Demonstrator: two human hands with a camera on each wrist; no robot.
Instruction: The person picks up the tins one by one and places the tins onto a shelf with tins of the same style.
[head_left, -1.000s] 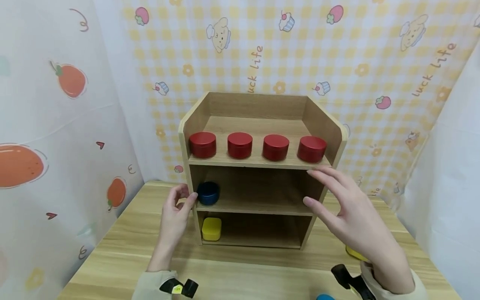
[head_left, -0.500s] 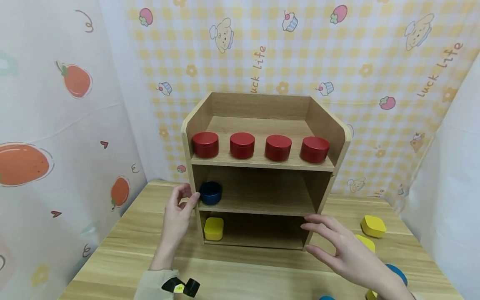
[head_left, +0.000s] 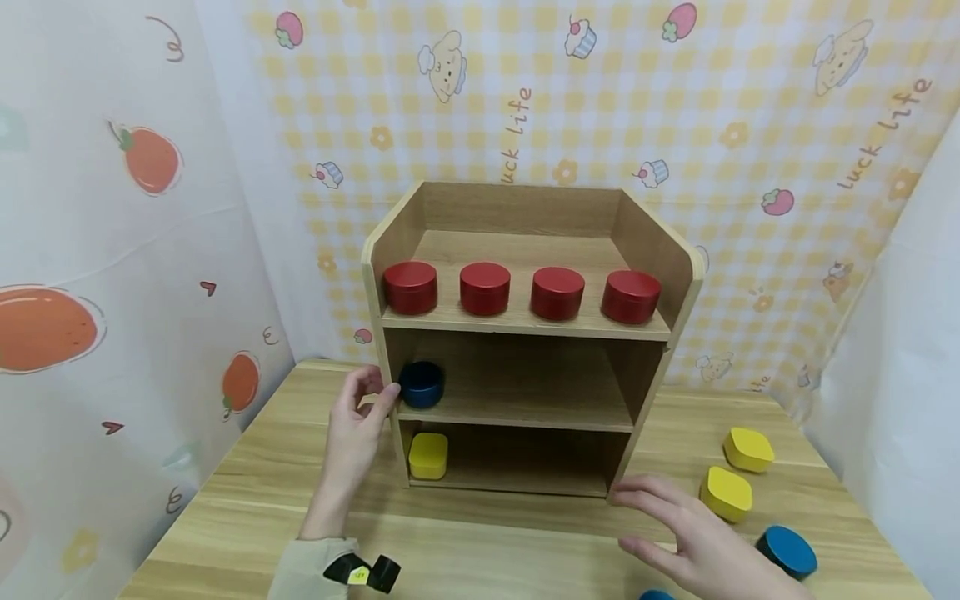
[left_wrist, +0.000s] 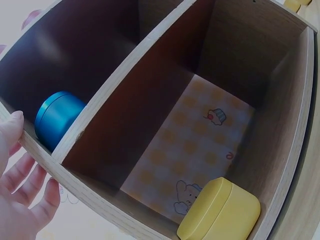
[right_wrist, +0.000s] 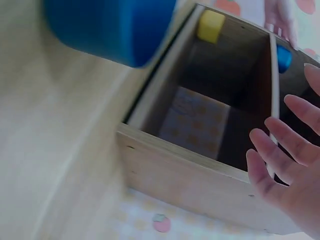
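Observation:
A wooden shelf unit (head_left: 517,331) stands on the table. My left hand (head_left: 354,433) holds its left side panel, thumb at the front edge and fingers along the outer face. Just inside that panel, a round blue tin (head_left: 422,384) sits on the middle shelf. A yellow rounded-square tin (head_left: 428,456) occupies the left end of the bottom level. Several round red tins (head_left: 483,289) line the top shelf. My right hand (head_left: 693,542) is low at the unit's front right, fingers loosely spread and holding nothing; the right wrist view shows its palm and fingers (right_wrist: 267,150) too.
On the table right of the unit lie two yellow tins (head_left: 748,450) (head_left: 726,493) and a blue round tin (head_left: 787,552). Another blue tin (head_left: 657,595) shows at the bottom edge. Patterned cloth (head_left: 562,100) hangs behind and along both sides.
My right hand has dropped from beside the middle shelf toward the table at the front right, uncovering the yellow and blue tins there. My left hand stays on the side panel.

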